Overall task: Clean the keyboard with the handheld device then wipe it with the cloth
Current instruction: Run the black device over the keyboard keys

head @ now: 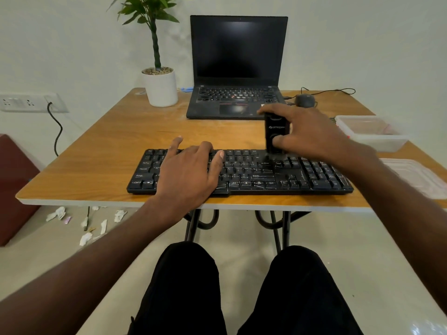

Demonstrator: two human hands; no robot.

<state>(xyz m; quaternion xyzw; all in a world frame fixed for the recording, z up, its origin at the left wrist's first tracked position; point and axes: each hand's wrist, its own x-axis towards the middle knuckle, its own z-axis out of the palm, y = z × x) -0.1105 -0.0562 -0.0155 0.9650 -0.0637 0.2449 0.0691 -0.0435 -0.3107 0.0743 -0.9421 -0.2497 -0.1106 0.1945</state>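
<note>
Soft, even indoor light, moderately bright, with only faint shadows under the table (pixel 101 151). A glare patch sits on the floor (pixel 425 327) right of the table. Wide-angle bending curves the table's edges; fine detail is slightly soft.

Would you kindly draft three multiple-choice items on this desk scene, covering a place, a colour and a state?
1. Where does the potted plant stand?
A. Left of the laptop
B. On the keyboard
C. On the floor

2. What colour is the plant's pot?
A. Red
B. White
C. Black

3. What is the right hand doing?
A. Resting flat
B. Holding the mouse
C. Gripping the handheld device

Answers: 1 A, the pot sits beside the laptop's left edge. 2 B, the pot is plainly white. 3 C, fingers curl round the black device upright over the keys.
</note>
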